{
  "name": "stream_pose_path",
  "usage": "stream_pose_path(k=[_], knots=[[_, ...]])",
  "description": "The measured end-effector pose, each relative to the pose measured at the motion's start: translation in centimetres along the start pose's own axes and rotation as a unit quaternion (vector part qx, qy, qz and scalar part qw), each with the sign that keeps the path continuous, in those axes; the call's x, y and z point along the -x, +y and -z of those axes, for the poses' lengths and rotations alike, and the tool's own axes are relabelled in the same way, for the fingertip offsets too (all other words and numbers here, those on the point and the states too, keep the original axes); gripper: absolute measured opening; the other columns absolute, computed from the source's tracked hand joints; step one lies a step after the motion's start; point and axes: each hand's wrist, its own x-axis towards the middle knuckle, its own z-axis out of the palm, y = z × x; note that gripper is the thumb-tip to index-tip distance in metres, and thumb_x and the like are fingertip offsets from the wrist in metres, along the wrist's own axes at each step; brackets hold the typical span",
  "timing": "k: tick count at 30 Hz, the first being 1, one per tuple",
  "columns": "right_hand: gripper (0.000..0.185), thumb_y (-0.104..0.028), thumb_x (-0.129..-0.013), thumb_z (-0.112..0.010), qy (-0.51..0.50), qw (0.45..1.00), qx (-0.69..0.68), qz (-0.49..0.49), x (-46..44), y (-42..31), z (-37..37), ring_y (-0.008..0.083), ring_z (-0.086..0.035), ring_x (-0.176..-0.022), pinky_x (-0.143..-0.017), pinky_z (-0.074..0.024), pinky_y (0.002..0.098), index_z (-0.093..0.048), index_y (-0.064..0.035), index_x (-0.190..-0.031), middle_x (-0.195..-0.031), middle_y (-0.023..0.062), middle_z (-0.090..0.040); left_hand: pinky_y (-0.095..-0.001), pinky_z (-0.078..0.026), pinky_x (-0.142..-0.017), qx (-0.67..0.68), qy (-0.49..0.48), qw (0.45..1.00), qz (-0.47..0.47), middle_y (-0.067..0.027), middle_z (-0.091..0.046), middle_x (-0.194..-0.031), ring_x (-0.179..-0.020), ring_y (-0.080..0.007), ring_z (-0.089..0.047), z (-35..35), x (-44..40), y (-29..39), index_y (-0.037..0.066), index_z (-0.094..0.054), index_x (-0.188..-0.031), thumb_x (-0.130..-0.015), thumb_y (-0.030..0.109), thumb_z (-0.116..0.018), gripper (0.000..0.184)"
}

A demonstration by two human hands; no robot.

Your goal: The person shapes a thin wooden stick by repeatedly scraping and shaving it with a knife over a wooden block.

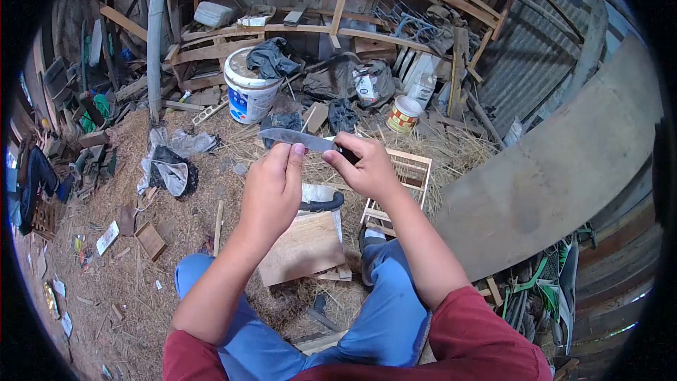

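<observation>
A knife (pixel 314 142) is held up in front of me, its blade pointing left. My right hand (pixel 369 169) is closed around the black handle. The thumb and curled fingers of my left hand (pixel 271 185) pinch the blade near its middle, and the tip sticks out past them. Below the hands, between my legs, lies a plywood board (pixel 300 248). Just behind the board is a black curved handle (pixel 327 202) of a tool that is partly hidden. A small slatted wooden frame (pixel 424 182) stands behind my right forearm.
A white bucket (pixel 248 99) with black plastic on top and a small yellow-red can (pixel 405 114) stand at the back. A large flat sheet (pixel 543 183) leans at the right. Straw and wood scraps cover the ground, with a small wooden box (pixel 150 241) at left.
</observation>
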Motion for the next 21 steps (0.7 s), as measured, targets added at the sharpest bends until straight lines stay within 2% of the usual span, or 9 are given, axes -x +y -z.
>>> stream_pose_path(k=[6,8,9,11,12,14,16,20,21], knots=[[0.034,-0.039,-0.09,-0.074,0.005,1.0,-0.005,-0.001,0.2,0.3,0.2,0.0353,-0.062,-0.063,-0.056,-0.046,0.0404,-0.069,-0.0053,-0.091,-0.072,0.0156,-0.064,-0.0468,-0.043,-0.058,0.02,0.014,1.0,0.013,-0.0239,-0.059,-0.069,-0.064,-0.0431,-0.06,-0.3,-0.1,0.6,-0.003,-0.059,-0.089,-0.105,0.021,-0.054,0.029],[0.034,-0.038,-0.09,-0.074,0.012,1.0,-0.015,-0.001,0.3,0.2,0.4,0.0351,-0.062,-0.063,-0.056,-0.0457,0.0402,-0.069,-0.0051,-0.089,-0.071,0.0156,-0.063,-0.0433,-0.041,-0.055,0.019,0.029,0.999,-0.014,-0.0214,-0.057,-0.065,-0.057,-0.0367,-0.057,-0.6,-0.1,0.3,-0.003,-0.059,-0.089,-0.105,0.02,-0.055,0.028],[0.034,-0.038,-0.09,-0.075,0.024,1.0,-0.011,0.008,0.3,0.1,0.4,0.035,-0.062,-0.062,-0.055,-0.0454,0.04,-0.068,-0.0049,-0.088,-0.07,0.0155,-0.063,-0.0433,-0.041,-0.055,0.019,0.028,0.999,-0.015,-0.0214,-0.057,-0.065,-0.057,-0.0367,-0.057,-0.7,-0.2,0.4,-0.003,-0.059,-0.089,-0.105,0.02,-0.055,0.028],[0.034,-0.038,-0.09,-0.075,0.038,0.999,-0.008,0.017,0.3,0.1,0.5,0.0348,-0.062,-0.062,-0.055,-0.0451,0.0399,-0.068,-0.0047,-0.088,-0.07,0.0155,-0.062,-0.0408,-0.039,-0.053,0.047,0.04,0.998,-0.008,-0.0189,-0.055,-0.063,-0.052,-0.0303,-0.052,-0.9,-0.1,0.5,-0.003,-0.06,-0.09,-0.105,0.02,-0.055,0.028],[0.035,-0.038,-0.089,-0.075,0.041,0.999,-0.002,0.019,0.3,0.1,0.6,0.0344,-0.062,-0.061,-0.054,-0.045,0.0397,-0.068,-0.0046,-0.087,-0.07,0.0153,-0.062,-0.0408,-0.039,-0.053,0.046,0.039,0.998,-0.009,-0.0189,-0.055,-0.063,-0.052,-0.0303,-0.052,-1.0,-0.1,0.5,-0.003,-0.06,-0.09,-0.105,0.02,-0.055,0.028],[0.035,-0.038,-0.089,-0.075,0.044,0.999,0.003,0.025,0.3,0.2,0.6,0.034,-0.061,-0.061,-0.054,-0.0449,0.0395,-0.067,-0.0045,-0.086,-0.069,0.0152,-0.062,-0.0376,-0.037,-0.051,0.057,0.057,0.996,-0.022,-0.0156,-0.052,-0.061,-0.05,-0.0219,-0.046,-1.2,0.0,0.2,-0.003,-0.061,-0.09,-0.105,0.02,-0.055,0.028],[0.028,-0.027,-0.091,-0.076,0.047,0.998,-0.005,0.039,0.4,0.4,0.5,0.0197,-0.052,-0.055,-0.052,-0.0399,0.034,-0.064,-0.0011,-0.086,-0.064,0.012,-0.056,-0.0367,-0.036,-0.051,0.064,0.057,0.996,-0.015,-0.0142,-0.051,-0.06,-0.05,-0.0196,-0.045,-1.1,0.0,0.4,-0.003,-0.061,-0.09,-0.104,0.02,-0.056,0.027],[0.029,-0.027,-0.091,-0.076,0.061,0.997,-0.001,0.049,0.5,0.1,0.5,0.0196,-0.053,-0.054,-0.052,-0.0401,0.0336,-0.064,-0.0011,-0.086,-0.065,0.012,-0.057,-0.0336,-0.034,-0.05,0.076,0.064,0.995,-0.009,-0.0097,-0.049,-0.059,-0.052,-0.0117,-0.042,-1.1,-0.1,0.4,-0.003,-0.062,-0.09,-0.103,0.02,-0.058,0.027],[0.033,-0.033,-0.09,-0.075,0.061,0.997,0.01,0.038,0.6,-0.1,0.6,0.0267,-0.058,-0.058,-0.053,-0.0432,0.0366,-0.065,-0.0025,-0.085,-0.067,0.0137,-0.059,-0.0336,-0.034,-0.05,0.076,0.063,0.995,-0.008,-0.0097,-0.049,-0.059,-0.052,-0.0117,-0.042,-1.2,-0.1,0.3,-0.003,-0.062,-0.09,-0.103,0.02,-0.058,0.027]])
